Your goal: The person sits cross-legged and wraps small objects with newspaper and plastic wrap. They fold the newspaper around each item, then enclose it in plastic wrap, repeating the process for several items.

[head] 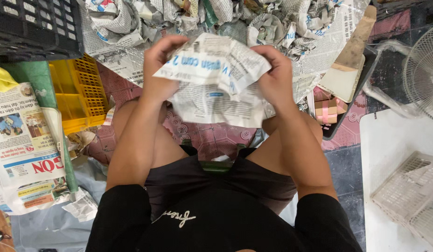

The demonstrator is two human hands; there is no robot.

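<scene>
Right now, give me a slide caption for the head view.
Both hands, left hand and right hand, crumple a newspaper sheet above a pile of wrapped bundles.

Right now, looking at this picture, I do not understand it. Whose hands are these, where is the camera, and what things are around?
There is no machine here. The camera sits on a person's head and looks down, so you see that person's own two bare hands and their lap. The left hand and the right hand both grip one crumpled newspaper sheet in front of the body. Beyond it lies a pile of wrapped newspaper bundles on the floor. On the left stand a yellow crate and a black crate, with a flat newspaper stack nearer. On the right are a white fan and a white basket.
</scene>
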